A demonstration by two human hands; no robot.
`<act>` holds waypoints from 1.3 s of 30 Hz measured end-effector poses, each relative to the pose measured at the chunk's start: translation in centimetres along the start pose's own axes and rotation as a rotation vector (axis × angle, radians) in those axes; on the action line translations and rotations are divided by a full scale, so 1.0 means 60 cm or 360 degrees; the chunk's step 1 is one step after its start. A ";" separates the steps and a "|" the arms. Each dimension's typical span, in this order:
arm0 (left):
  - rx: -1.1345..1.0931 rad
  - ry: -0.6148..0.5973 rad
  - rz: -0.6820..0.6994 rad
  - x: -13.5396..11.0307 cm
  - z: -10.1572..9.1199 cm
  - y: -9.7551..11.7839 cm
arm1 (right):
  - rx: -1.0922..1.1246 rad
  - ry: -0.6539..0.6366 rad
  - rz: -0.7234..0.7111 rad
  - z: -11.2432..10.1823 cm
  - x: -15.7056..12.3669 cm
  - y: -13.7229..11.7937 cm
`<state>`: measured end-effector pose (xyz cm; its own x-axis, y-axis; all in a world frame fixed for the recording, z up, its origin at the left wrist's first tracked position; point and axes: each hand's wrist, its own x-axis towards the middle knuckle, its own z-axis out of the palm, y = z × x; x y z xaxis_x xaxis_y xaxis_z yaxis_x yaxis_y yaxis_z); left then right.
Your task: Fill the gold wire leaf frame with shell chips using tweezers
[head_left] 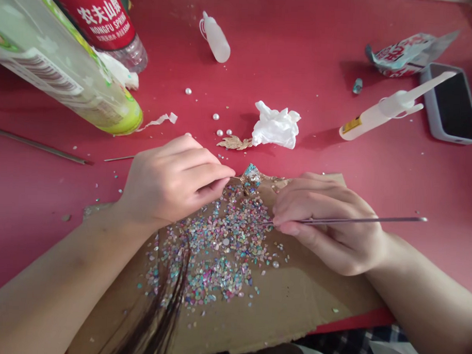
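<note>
My left hand (pixel 176 180) pinches the thin metal stem of a small gold-framed ornament (pixel 251 178), partly covered with turquoise and multicoloured chips. My right hand (pixel 329 219) is closed around slim metal tweezers (pixel 377 220), whose tips point left over the stone chips. Part of the gold piece reaches right, towards the fingers of my right hand; whether they touch it is unclear. Beneath both hands, a wide scatter of colourful stone chips (pixel 217 279) lies on a sheet of cardboard (pixel 285 313). A gold leaf piece (pixel 234 142) rests beyond the ornament, beside crumpled white tissue (pixel 276 125).
On the red table (pixel 279 49) lie a small white bottle (pixel 218 39), a glue bottle (pixel 372 117), a phone (pixel 453 104) and a crinkled wrapper (pixel 406 54). A water bottle (pixel 109 25) and green package (pixel 58 57) occupy the left. Loose pearls (pixel 216 116) sit centrally. Hair strands (pixel 170 298) hang in front.
</note>
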<state>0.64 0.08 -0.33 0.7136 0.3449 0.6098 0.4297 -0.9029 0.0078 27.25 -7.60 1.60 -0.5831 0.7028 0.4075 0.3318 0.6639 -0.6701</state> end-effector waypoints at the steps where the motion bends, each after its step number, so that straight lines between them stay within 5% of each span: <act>1: 0.0009 -0.0017 0.0005 0.001 -0.001 0.001 | -0.0011 0.0017 -0.0007 -0.002 0.001 -0.001; 15: -0.0066 -0.0072 0.0129 0.005 -0.009 0.002 | -0.0069 0.0166 0.0010 -0.016 0.003 -0.006; 39: -0.0137 -0.0118 0.0113 0.000 -0.007 0.004 | -0.0261 0.0113 0.0033 -0.013 0.006 -0.011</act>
<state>0.54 -0.25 0.00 0.7807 0.2947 0.5511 0.3302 -0.9432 0.0366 27.39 -7.57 2.69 -0.5231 0.7293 0.4411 0.4631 0.6776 -0.5712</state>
